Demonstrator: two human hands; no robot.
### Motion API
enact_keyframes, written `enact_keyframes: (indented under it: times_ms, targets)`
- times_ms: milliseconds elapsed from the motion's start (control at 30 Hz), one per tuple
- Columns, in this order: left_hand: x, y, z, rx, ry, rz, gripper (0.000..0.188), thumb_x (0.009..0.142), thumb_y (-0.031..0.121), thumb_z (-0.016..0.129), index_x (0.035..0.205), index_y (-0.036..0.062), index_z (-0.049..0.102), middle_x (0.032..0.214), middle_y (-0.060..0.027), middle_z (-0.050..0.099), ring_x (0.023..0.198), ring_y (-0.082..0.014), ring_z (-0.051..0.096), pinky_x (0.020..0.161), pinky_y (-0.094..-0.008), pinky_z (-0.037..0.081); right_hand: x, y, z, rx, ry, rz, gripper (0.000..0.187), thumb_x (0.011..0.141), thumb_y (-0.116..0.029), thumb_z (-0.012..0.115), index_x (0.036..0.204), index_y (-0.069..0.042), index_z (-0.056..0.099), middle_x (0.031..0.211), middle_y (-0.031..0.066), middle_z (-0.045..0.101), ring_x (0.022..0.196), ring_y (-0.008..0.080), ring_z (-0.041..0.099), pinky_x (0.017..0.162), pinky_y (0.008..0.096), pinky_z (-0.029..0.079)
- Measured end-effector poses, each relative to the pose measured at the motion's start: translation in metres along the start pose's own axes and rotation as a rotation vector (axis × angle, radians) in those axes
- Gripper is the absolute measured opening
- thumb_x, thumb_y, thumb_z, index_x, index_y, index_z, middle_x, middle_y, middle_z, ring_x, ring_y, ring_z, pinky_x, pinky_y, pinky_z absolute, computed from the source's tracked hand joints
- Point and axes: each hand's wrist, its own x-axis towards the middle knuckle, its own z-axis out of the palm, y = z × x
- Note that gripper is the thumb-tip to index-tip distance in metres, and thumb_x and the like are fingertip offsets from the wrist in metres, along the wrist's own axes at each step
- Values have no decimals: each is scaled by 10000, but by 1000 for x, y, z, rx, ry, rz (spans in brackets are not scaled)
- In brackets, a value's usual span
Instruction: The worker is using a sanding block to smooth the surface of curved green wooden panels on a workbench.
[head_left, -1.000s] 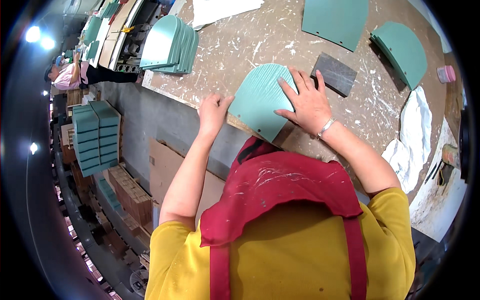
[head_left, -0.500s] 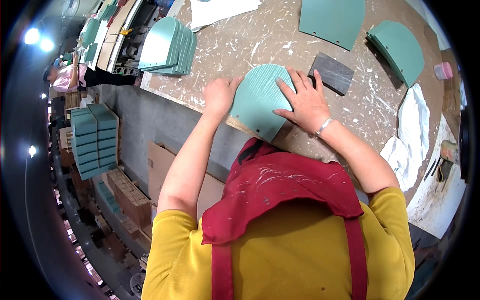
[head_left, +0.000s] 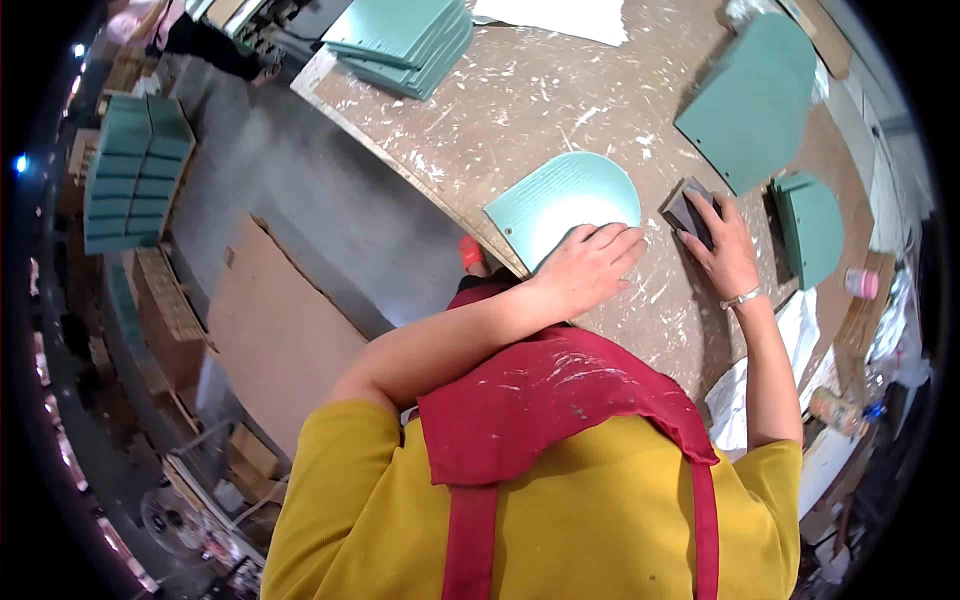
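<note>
A green panel (head_left: pixel 565 195) with one rounded end and fine ridges lies at the table's near left edge, a small hole by its straight end. My left hand (head_left: pixel 592 262) rests palm down on its near side, fingers laid over the surface. To the right, my right hand (head_left: pixel 722 245) grips a dark grey rectangular block (head_left: pixel 692 212), thumb on the near side and fingers over the top. The block is tilted, and whether it touches the table I cannot tell.
Stacked green panels (head_left: pixel 400 45) stand at the far left corner of the table (head_left: pixel 520 110). More green panels (head_left: pixel 755 100) lie far right, with a curved green stack (head_left: pixel 810 230) nearer. White cloth (head_left: pixel 735 395), a pink-lidded jar (head_left: pixel 860 283) and a bottle (head_left: pixel 838 412) are at right.
My right hand has left the panel and taken hold of the grey block. My left hand has moved from the panel's left edge onto its near side. The view has shifted.
</note>
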Motion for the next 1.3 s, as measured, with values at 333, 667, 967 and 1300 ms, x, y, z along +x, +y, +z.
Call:
enact_keyframes:
  times_ms: [333, 667, 967, 1300]
  targets:
    - [-1, -7, 7, 44, -89, -5, 503, 932, 290, 498, 1384, 74, 460, 1511, -122, 342, 1390, -261, 328, 1125, -460, 268, 121, -98, 2, 276, -186, -526, 473, 804, -289, 708, 1250, -160, 622, 1174, 176, 532, 1079, 373, 528, 941, 458, 431]
    - [-3, -2, 15, 74, 52, -24, 451, 903, 242, 450, 1325, 101, 526, 1428, -104, 445, 1357, -248, 370, 1124, -464, 247, 138, -123, -8, 59, -323, -650, 488, 760, -238, 747, 1234, -213, 637, 1160, 160, 539, 1036, 345, 560, 903, 441, 465]
    - [-3, -6, 18, -53, 25, 118, 465, 891, 221, 448, 1337, 106, 511, 1450, -111, 426, 1375, -260, 353, 1139, -481, 229, 137, -135, 3, 246, -361, -712, 538, 737, -257, 765, 1255, -201, 628, 1175, 175, 525, 1052, 349, 565, 912, 436, 461]
    - [-3, -6, 15, 19, 62, 11, 420, 905, 220, 451, 1302, 127, 551, 1485, -81, 392, 1396, -226, 324, 1128, -471, 242, 149, -73, -9, 7, -104, -472, 473, 785, -281, 725, 1231, -150, 641, 1061, 185, 568, 987, 372, 568, 888, 435, 466]
